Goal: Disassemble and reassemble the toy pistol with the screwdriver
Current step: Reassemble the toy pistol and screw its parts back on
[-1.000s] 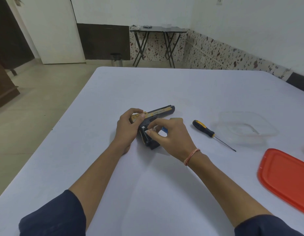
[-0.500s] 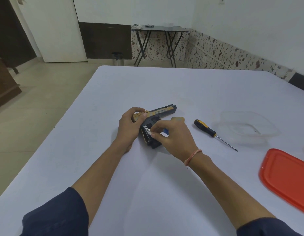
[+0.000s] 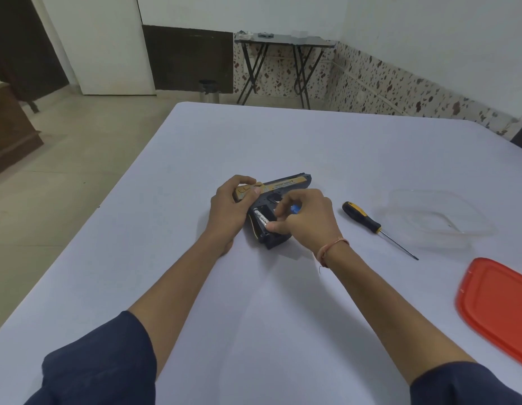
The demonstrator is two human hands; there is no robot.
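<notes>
A dark blue toy pistol [image 3: 283, 187] with a tan slide lies on its side in the middle of the white table [image 3: 312, 141]. My left hand [image 3: 229, 209] grips the rear of the slide. The open grip compartment shows a white battery [image 3: 261, 219]. My right hand [image 3: 305, 220] sits over the grip, its fingertips pinching at the battery, with a small blue piece [image 3: 295, 208] showing between the fingers. The screwdriver [image 3: 370, 225], black and yellow handled, lies loose on the table to the right of my right hand, tip pointing toward me.
A clear plastic container [image 3: 437, 220] stands right of the screwdriver. A red lid [image 3: 499, 305] lies at the table's right edge nearer me. The left table edge drops to a tiled floor; a folding table [image 3: 283, 42] stands by the far wall.
My right hand's fingers have shifted slightly on the grip compartment, and the white battery shows more plainly. The left hand and pistol stay in place.
</notes>
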